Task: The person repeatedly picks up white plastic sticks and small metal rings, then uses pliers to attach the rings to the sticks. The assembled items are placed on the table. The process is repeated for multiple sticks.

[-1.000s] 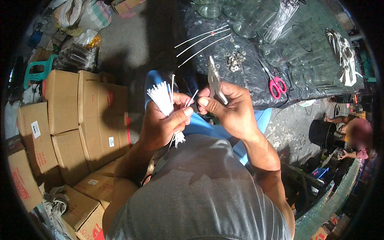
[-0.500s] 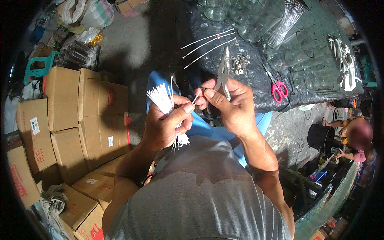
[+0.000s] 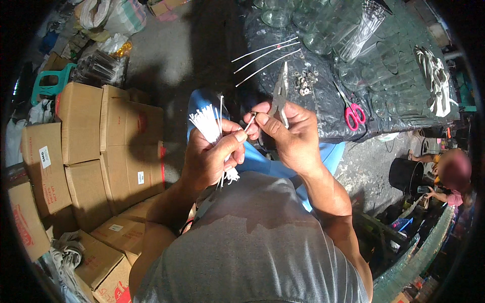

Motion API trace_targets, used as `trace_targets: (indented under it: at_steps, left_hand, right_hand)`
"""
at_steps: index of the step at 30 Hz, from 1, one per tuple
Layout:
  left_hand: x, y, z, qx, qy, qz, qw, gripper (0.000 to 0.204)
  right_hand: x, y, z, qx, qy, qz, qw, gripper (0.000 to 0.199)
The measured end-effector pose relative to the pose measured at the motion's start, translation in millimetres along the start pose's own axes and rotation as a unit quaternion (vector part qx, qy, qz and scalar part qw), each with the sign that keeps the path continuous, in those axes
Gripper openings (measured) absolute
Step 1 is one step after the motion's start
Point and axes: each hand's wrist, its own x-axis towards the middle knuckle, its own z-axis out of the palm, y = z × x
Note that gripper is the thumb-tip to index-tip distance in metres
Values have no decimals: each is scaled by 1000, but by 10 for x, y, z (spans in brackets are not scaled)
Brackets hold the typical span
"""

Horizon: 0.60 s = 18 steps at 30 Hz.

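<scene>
white sticks and pliers held close over the lap

the left hand (image 3: 209,159) is closed around a bundle of thin white sticks (image 3: 206,122), their ends fanned upward, while its thumb and forefinger pinch one single stick (image 3: 249,122) that points toward the other hand. the right hand (image 3: 288,134) is curled around a pair of pliers (image 3: 279,93), nose upward, and its fingertips meet the tip of that one stick, where a small ring seems to sit, though it is too small to be sure. to do this well, i judge the bundle should stay tight in the palm so only one stick is free, and the two hands should stay close together.

beyond the hands, three loose white sticks (image 3: 267,55) lie on the dark covered desk (image 3: 328,108) beside a small heap of metal rings (image 3: 304,82), with red-handled scissors (image 3: 353,115) to the right. stacked brown cardboard boxes (image 3: 101,136) stand to the left, some with small white rectangular labels and red print on their sides.
</scene>
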Motion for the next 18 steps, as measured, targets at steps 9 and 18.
trace_targets:
  at_steps: [9,18]
  left_hand:
    - [5,-8,-1,0,8,-6,1000,9]
    - [10,-9,-8,33,10,-2,999,11]
  right_hand:
    - [-12,30,41,-10,17,-13,1000,14]
    - [-28,84,41,-49,17,-44,998,15]
